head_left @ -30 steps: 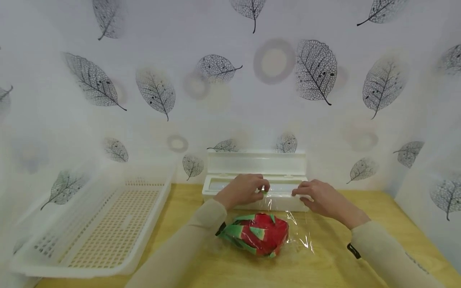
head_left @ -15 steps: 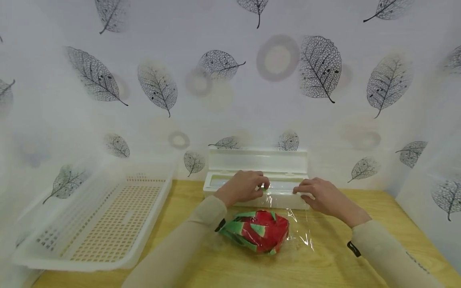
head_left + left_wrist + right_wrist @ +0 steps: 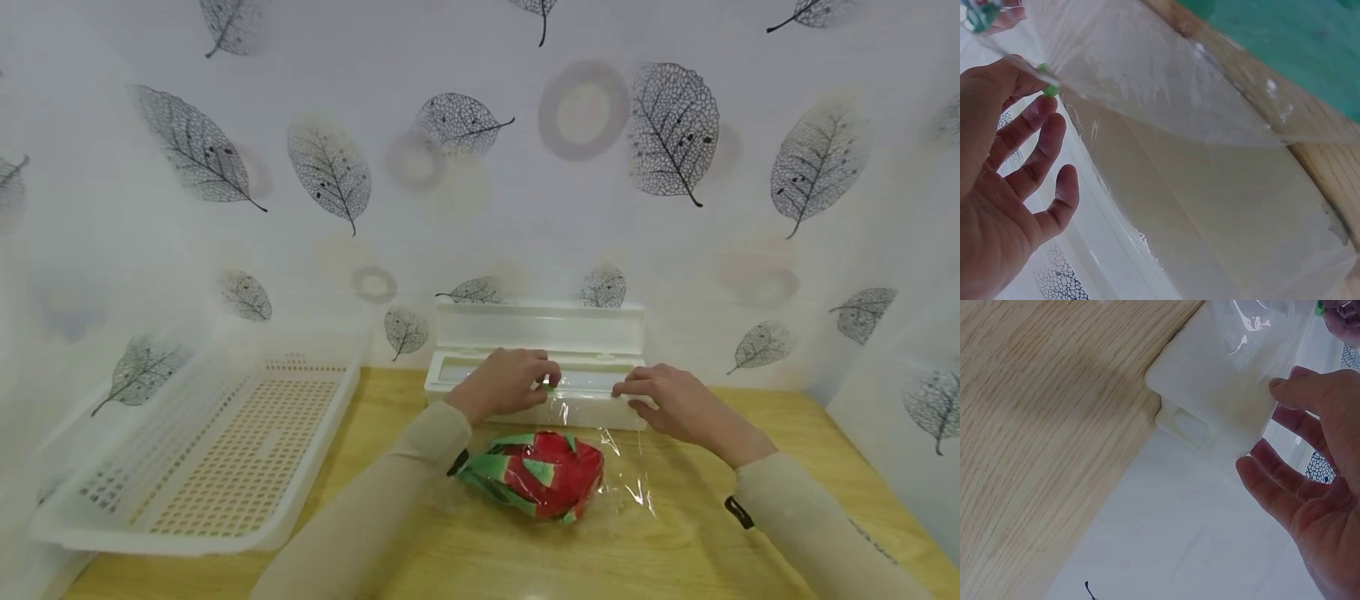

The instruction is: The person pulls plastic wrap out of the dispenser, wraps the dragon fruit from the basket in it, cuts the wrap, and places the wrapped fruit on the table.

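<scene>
A white cling film dispenser [image 3: 459, 408] stands against the back wall with its long lid [image 3: 540, 327] raised. My left hand [image 3: 504, 383] pinches the small green slide cutter [image 3: 1049, 89] on its front rim. Toward the dispenser's right end, my right hand [image 3: 678, 404] grips the front rim, thumb in front and fingers over the edge and end. Clear cling film [image 3: 1141, 94] runs from the rim down over the front wall and onto the table. Beneath and around that film lies a red dragon fruit [image 3: 562, 475] with green scales.
On the left sits a white plastic basket [image 3: 300, 492] with a perforated bottom. A wood-grain table [image 3: 570, 567] carries everything. Pale leaf-patterned sheeting [image 3: 480, 225] encloses the back and sides.
The head view has tilted slightly, so the table scene sits a little higher in it. Both hands, the dispenser and the dragon fruit otherwise keep their places.
</scene>
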Tool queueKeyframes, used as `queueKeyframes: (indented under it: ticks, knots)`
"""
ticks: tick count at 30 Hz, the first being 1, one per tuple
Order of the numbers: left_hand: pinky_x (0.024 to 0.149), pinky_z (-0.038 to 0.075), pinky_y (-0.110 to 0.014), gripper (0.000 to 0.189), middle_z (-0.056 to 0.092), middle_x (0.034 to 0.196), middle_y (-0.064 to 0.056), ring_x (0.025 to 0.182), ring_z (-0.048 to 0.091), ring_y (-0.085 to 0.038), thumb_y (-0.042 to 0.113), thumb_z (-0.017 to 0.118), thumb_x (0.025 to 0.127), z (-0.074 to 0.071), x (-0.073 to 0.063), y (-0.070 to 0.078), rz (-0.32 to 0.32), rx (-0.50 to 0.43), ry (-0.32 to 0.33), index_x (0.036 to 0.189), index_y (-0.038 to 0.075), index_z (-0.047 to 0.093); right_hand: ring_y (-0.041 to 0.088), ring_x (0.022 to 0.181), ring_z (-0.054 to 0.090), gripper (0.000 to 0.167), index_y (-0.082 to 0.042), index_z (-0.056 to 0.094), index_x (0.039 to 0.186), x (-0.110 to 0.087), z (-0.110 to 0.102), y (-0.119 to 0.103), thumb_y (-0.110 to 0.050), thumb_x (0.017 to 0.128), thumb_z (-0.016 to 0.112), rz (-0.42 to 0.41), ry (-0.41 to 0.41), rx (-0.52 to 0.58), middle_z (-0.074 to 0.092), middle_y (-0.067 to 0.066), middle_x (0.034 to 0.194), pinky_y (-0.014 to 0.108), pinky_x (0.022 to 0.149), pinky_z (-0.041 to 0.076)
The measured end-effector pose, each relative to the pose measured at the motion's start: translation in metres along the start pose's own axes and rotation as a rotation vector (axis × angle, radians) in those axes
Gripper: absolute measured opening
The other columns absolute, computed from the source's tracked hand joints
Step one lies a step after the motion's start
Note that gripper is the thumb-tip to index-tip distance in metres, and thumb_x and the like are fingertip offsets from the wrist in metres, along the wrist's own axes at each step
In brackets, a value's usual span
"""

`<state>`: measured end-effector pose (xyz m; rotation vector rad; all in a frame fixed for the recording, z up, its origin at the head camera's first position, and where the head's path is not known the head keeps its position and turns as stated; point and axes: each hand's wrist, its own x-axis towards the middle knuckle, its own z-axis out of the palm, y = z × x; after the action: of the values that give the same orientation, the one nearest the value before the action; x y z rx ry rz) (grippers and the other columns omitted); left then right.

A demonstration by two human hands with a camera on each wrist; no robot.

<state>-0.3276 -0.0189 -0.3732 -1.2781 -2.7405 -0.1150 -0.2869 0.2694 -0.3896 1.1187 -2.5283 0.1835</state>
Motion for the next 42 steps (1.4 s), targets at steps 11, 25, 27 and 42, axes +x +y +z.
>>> queueKeyframes:
  ticks: [11, 25, 27, 42]
  knots:
    - [0.068, 0.05, -0.019, 0.014, 0.071, 0.102, 0.006, 0.082, 0.062, -0.006, 0.026, 0.065, 0.099, -0.0021, -0.0018, -0.0014, 0.007, 0.009, 0.011, 0.11, 0.024, 0.073, 0.024, 0.086, 0.072, 0.028, -0.012, 0.078, 0.109, 0.0008, -0.0005, 0.0013, 0.0, 0.084, 0.076, 0.011, -0.012, 0.011, 0.075, 0.002, 0.101, 0.051, 0.083, 0.059]
    - [0.064, 0.047, -0.019, 0.011, 0.069, 0.098, 0.007, 0.08, 0.061, -0.005, 0.025, 0.066, 0.098, -0.0005, -0.0047, -0.0029, 0.024, 0.026, 0.029, 0.107, 0.024, 0.073, 0.023, 0.086, 0.071, 0.028, -0.013, 0.078, 0.109, -0.0002, -0.0008, -0.0013, 0.0, 0.084, 0.076, 0.012, -0.008, 0.015, 0.075, 0.001, 0.1, 0.05, 0.081, 0.059]
    - [0.064, 0.047, -0.019, 0.011, 0.069, 0.098, 0.007, 0.08, 0.061, -0.005, 0.025, 0.065, 0.097, -0.0002, -0.0051, -0.0032, 0.023, 0.033, 0.03, 0.106, 0.024, 0.073, 0.023, 0.086, 0.071, 0.028, -0.013, 0.078, 0.109, -0.0002, -0.0008, -0.0014, 0.0, 0.084, 0.076, 0.009, -0.004, 0.015, 0.075, 0.001, 0.1, 0.049, 0.079, 0.06]
    - [0.066, 0.049, -0.019, 0.013, 0.07, 0.1, 0.007, 0.083, 0.063, -0.006, 0.027, 0.067, 0.097, -0.0005, -0.0075, -0.0045, 0.011, 0.027, 0.021, 0.109, 0.024, 0.072, 0.023, 0.085, 0.071, 0.027, -0.012, 0.078, 0.107, -0.0008, -0.0009, -0.0007, 0.0, 0.083, 0.077, -0.01, 0.022, -0.001, 0.075, 0.002, 0.099, 0.049, 0.08, 0.06]
